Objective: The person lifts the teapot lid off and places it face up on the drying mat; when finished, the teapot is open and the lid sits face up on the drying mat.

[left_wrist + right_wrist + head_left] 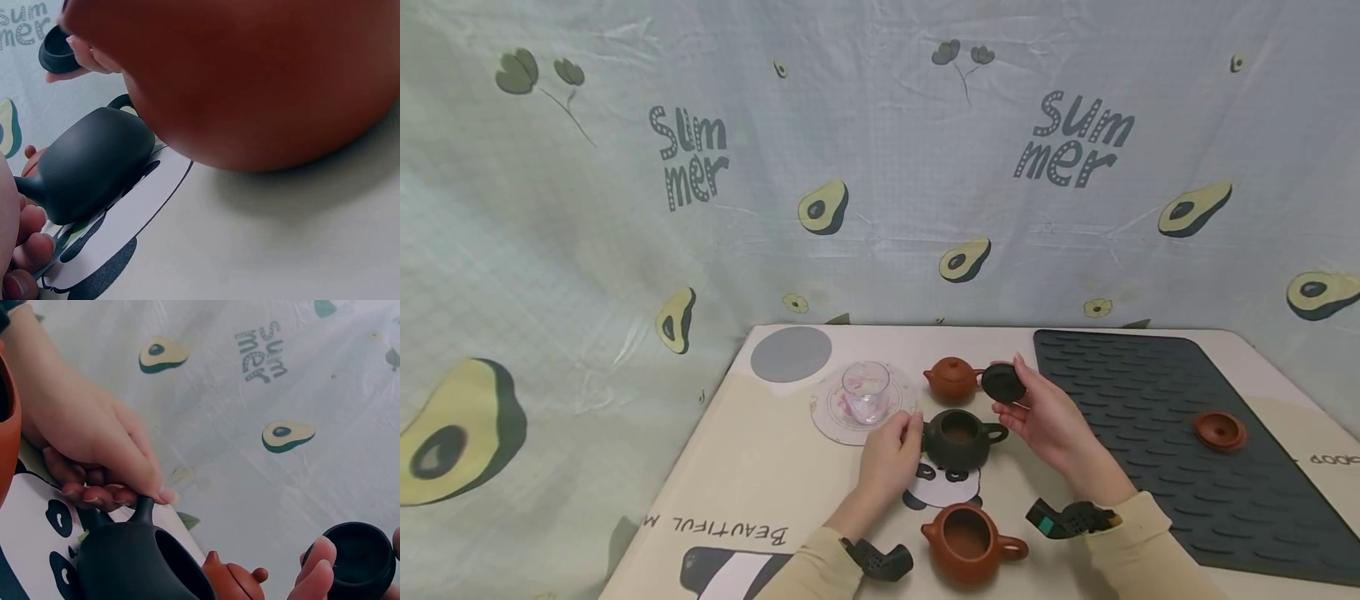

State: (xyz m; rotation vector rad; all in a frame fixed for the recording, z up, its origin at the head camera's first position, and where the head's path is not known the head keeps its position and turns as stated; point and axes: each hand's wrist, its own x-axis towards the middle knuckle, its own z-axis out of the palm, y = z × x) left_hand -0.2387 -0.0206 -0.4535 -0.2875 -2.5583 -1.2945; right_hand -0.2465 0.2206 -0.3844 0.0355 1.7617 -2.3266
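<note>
A lidless red pot (pixel 967 568) is set nearest. The black pot (pixel 957 452) is apparently pinched at its spout (pixel 143 511) by the left hand (pixel 889 454). A lid (pixel 1002 383) is pinched by the right hand (pixel 1051 417).

I see a glass (pixel 866 390) on a plate (pixel 826 417), a lidded teapot (pixel 952 383), an open brown pot (pixel 964 568), a brown lid (pixel 1221 432) on a mat (pixel 1138 392).

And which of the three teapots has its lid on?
The rear brown teapot; the black teapot and front brown teapot both have uncovered openings.
</note>
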